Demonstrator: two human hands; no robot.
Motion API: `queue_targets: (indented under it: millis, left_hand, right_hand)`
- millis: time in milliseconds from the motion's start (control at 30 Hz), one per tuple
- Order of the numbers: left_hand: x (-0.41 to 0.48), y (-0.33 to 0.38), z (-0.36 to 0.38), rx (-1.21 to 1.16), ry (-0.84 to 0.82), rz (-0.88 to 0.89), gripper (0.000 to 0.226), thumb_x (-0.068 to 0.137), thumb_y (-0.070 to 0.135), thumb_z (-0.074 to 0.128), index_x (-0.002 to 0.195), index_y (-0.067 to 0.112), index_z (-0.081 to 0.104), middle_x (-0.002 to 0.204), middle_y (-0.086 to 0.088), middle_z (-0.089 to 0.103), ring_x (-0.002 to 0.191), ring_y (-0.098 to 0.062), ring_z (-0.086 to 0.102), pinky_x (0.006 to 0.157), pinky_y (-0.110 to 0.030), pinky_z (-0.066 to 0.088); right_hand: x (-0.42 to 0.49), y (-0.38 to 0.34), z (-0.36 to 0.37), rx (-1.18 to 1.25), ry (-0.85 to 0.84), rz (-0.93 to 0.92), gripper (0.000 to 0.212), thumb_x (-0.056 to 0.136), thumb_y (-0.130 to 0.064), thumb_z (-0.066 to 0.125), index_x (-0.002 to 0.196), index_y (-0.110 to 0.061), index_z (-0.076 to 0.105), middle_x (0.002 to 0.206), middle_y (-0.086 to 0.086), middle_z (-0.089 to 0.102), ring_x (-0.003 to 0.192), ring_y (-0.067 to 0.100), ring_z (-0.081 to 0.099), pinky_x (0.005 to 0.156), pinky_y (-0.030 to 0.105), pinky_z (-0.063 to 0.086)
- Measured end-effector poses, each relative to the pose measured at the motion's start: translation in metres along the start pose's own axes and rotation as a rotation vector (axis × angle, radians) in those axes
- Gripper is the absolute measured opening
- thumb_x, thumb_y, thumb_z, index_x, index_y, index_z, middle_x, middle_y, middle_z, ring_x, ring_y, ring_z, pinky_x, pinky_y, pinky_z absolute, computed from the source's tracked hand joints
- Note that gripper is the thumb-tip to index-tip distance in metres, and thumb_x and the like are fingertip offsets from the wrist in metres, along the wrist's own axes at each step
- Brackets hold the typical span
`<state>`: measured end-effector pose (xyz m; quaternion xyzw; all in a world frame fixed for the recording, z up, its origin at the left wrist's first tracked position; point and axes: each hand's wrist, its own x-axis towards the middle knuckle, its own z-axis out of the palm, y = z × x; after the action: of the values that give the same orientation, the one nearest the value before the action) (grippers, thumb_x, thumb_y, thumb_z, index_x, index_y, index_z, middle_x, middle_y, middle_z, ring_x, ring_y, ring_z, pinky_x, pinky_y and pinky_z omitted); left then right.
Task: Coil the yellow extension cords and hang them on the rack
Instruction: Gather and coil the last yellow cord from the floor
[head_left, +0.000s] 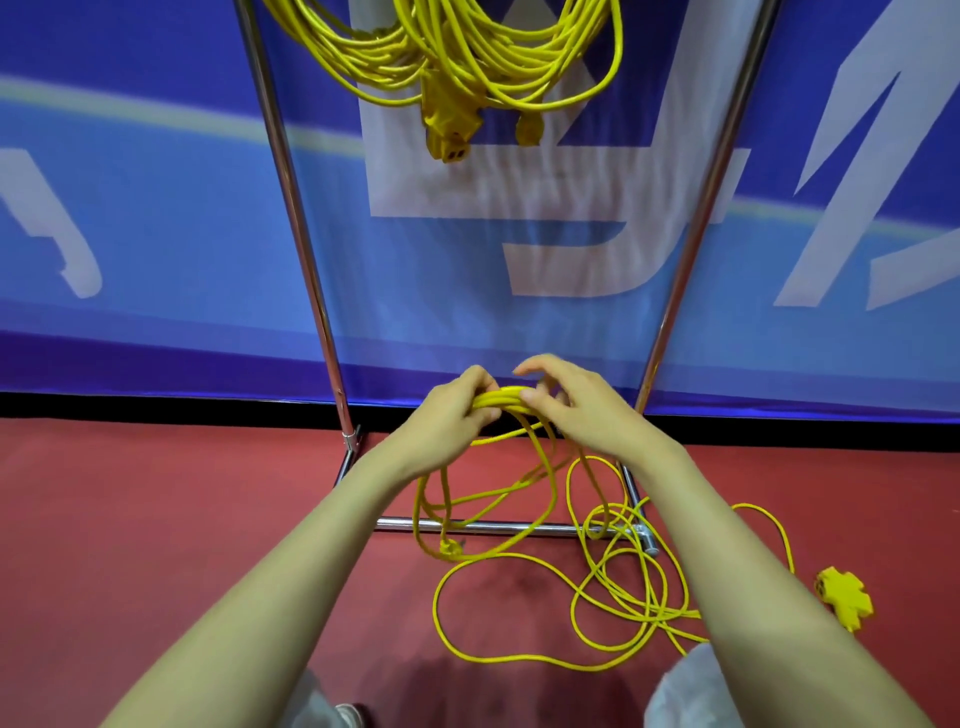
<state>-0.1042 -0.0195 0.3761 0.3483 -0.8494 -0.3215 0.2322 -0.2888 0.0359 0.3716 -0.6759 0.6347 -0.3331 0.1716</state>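
My left hand (452, 415) grips a bundle of several loops of a yellow extension cord (506, 400) in front of the chrome rack (306, 249). My right hand (576, 405) meets the same bundle from the right, its thumb and fingers pinching a strand. The loops hang down from my hands, with the yellow plug (448, 550) dangling near the rack's base bar. The rest of the cord lies loose on the red floor (156, 519), ending in a yellow multi-outlet block (844, 597) at the right. Coiled yellow cords (457, 57) hang at the top of the rack.
The rack's chrome base bar (498, 527) runs across the floor below my hands, with its right upright (701, 218) slanting up. A blue banner wall (156, 208) stands right behind the rack. My legs and a shoe (348, 714) show at the bottom edge.
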Motion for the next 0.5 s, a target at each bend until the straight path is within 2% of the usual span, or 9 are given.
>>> queue_targets:
  millis: [67,167,233,333,433,500]
  left_hand:
    - [0.005,-0.002,-0.007,-0.094,0.05,-0.075,0.009,0.094,0.012,0.057,0.091,0.016,0.05,0.066,0.006,0.048,0.059,-0.007,0.042,0.054,-0.017,0.033]
    - [0.009,-0.009,-0.017,-0.283,0.08,-0.169,0.012,0.094,0.008,0.056,0.087,0.015,0.049,0.064,0.003,0.043,0.052,-0.01,0.037,0.052,-0.026,0.031]
    - [0.008,-0.011,-0.02,-0.344,0.069,-0.19,0.012,0.095,0.006,0.054,0.088,0.013,0.047,0.066,0.0,0.041,0.049,-0.009,0.035,0.05,-0.023,0.03]
    - [0.004,-0.012,-0.02,-0.399,0.011,-0.161,0.012,0.097,0.003,0.05,0.091,0.011,0.043,0.073,-0.009,0.039,0.05,-0.011,0.032,0.048,-0.021,0.029]
    - [0.002,-0.012,-0.021,-0.314,-0.059,-0.087,0.012,0.097,0.005,0.051,0.093,0.014,0.044,0.077,-0.01,0.039,0.052,-0.01,0.034,0.052,-0.024,0.03]
    - [0.001,-0.009,-0.018,-0.223,-0.08,-0.039,0.011,0.097,0.006,0.052,0.094,0.015,0.045,0.077,-0.004,0.043,0.052,-0.005,0.036,0.054,-0.022,0.031]
  right_hand:
    - [-0.002,0.003,-0.004,0.078,-0.032,0.117,0.025,0.089,-0.019,0.061,0.109,-0.017,0.046,0.08,-0.004,0.054,0.057,0.005,0.054,0.062,0.024,0.041]
    - [-0.003,0.012,-0.006,-0.023,-0.13,0.21,0.017,0.089,-0.008,0.055,0.1,-0.013,0.044,0.079,-0.002,0.057,0.075,0.019,0.066,0.064,0.028,0.044]
    - [-0.004,0.014,-0.006,-0.067,-0.115,0.196,0.01,0.093,-0.013,0.052,0.098,-0.015,0.044,0.081,0.001,0.058,0.072,0.014,0.065,0.066,0.029,0.045]
    - [-0.005,0.013,-0.012,-0.017,0.005,0.106,0.007,0.095,-0.016,0.052,0.096,-0.022,0.049,0.085,0.002,0.06,0.064,0.01,0.059,0.068,0.029,0.046]
    - [-0.003,0.014,-0.018,-0.015,0.077,0.018,0.012,0.094,-0.017,0.055,0.097,-0.028,0.059,0.092,-0.001,0.061,0.077,0.01,0.055,0.072,0.019,0.039]
    - [-0.002,0.014,-0.015,-0.08,0.053,-0.016,0.014,0.094,-0.017,0.055,0.103,-0.022,0.064,0.093,0.003,0.059,0.081,0.011,0.051,0.074,0.019,0.034]
